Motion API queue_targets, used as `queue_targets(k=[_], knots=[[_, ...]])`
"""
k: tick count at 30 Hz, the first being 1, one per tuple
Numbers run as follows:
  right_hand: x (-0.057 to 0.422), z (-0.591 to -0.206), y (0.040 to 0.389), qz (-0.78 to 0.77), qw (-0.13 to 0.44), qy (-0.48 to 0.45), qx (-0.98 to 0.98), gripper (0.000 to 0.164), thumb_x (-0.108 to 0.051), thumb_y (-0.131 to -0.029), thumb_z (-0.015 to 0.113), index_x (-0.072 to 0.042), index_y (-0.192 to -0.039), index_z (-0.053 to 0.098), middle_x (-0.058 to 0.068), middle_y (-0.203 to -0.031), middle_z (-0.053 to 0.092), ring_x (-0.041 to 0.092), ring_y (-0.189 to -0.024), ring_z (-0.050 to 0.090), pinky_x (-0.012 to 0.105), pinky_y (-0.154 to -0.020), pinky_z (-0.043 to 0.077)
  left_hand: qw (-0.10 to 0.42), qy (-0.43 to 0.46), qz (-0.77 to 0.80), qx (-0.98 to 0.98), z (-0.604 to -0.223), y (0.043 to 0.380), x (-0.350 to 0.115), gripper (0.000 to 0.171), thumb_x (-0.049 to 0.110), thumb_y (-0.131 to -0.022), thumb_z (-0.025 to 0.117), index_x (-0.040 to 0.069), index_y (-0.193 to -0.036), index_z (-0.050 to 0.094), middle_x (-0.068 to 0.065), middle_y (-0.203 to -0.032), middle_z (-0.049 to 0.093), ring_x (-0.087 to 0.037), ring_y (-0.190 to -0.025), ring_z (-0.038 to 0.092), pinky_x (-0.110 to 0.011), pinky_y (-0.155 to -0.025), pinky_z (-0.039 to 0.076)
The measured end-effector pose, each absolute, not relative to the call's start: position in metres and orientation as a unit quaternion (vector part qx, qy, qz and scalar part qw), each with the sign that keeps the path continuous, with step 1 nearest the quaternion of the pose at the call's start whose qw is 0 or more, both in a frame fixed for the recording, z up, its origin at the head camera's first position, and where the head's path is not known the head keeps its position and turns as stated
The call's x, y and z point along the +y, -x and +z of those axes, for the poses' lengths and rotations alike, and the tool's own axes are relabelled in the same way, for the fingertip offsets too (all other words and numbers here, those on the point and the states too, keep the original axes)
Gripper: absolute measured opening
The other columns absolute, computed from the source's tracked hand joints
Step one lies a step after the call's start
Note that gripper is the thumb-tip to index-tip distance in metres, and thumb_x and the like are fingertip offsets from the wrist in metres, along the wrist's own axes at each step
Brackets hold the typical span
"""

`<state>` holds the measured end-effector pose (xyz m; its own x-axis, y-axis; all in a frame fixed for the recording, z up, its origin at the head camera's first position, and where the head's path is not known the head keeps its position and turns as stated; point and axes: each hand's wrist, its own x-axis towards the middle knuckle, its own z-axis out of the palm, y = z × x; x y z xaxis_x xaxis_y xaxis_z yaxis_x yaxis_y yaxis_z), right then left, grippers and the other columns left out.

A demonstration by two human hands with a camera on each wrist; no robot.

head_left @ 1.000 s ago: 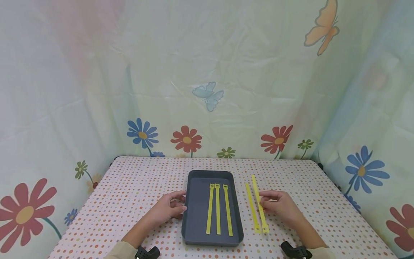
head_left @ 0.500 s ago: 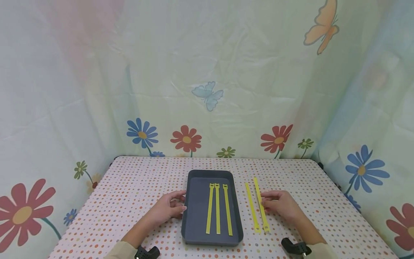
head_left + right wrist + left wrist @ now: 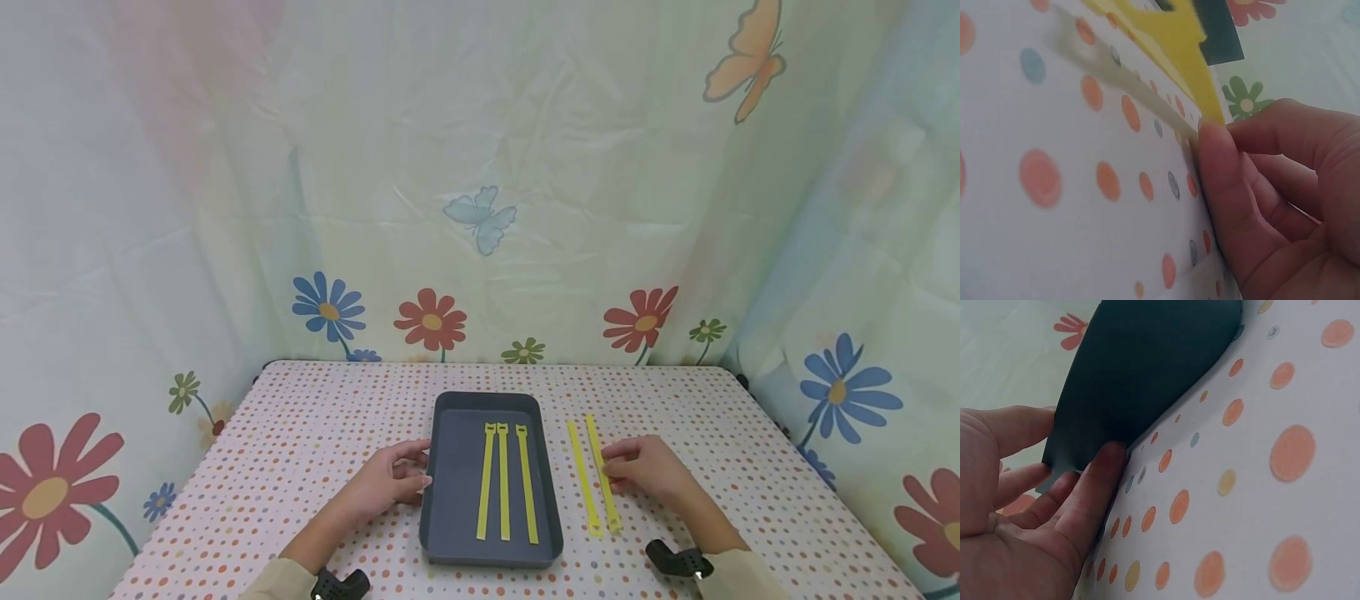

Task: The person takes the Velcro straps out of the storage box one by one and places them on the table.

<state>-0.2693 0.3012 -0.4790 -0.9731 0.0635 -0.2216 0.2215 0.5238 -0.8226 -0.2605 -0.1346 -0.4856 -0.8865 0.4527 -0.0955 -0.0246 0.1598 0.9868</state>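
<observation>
My left hand [image 3: 382,481] rests against the left wall of a dark grey tray [image 3: 450,533], thumb and fingers touching its outer side; the left wrist view shows the thumb [image 3: 1107,469] on the tray wall [image 3: 1147,356]. Inside the tray lie three yellow cable ties [image 3: 504,483], side by side with their slotted heads at the far end. On the tray's right, my right hand [image 3: 648,471] pinches the edge of another yellow cable tie [image 3: 602,475] between thumb and forefinger. In the right wrist view this cable tie [image 3: 1179,37] casts a shadow on the cloth. Beside it lies one more cable tie [image 3: 584,479], its head toward me.
A white cloth with coloured dots [image 3: 337,408] covers the table. Behind and on both sides hangs a curtain [image 3: 375,167] printed with flowers and butterflies. Black bands [image 3: 678,560] sit on both wrists.
The right hand shifted its cable tie slightly right, then back left and lower, closer alongside the neighbouring one. The left hand and tray have stayed in place.
</observation>
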Motion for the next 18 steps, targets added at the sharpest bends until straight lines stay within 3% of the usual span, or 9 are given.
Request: queue_targets(k=[18], knots=[[0.2915, -0.4740, 0.2642, -0.437, 0.061, -0.078, 0.894, 0.027, 0.000, -0.086, 0.072, 0.008, -0.112, 0.070, 0.011, -0.085, 0.071, 0.016, -0.064, 0.067, 0.030, -0.059, 0.062, 0.190, -0.140, 0.622, 0.746, -0.4885, 0.2617, -0.1353, 0.066, 0.011, -0.097, 0.069, -0.001, -0.155, 0.039, -0.022, -0.136, 0.054, -0.019, -0.102, 0.070, -0.038, -0.082, 0.065]])
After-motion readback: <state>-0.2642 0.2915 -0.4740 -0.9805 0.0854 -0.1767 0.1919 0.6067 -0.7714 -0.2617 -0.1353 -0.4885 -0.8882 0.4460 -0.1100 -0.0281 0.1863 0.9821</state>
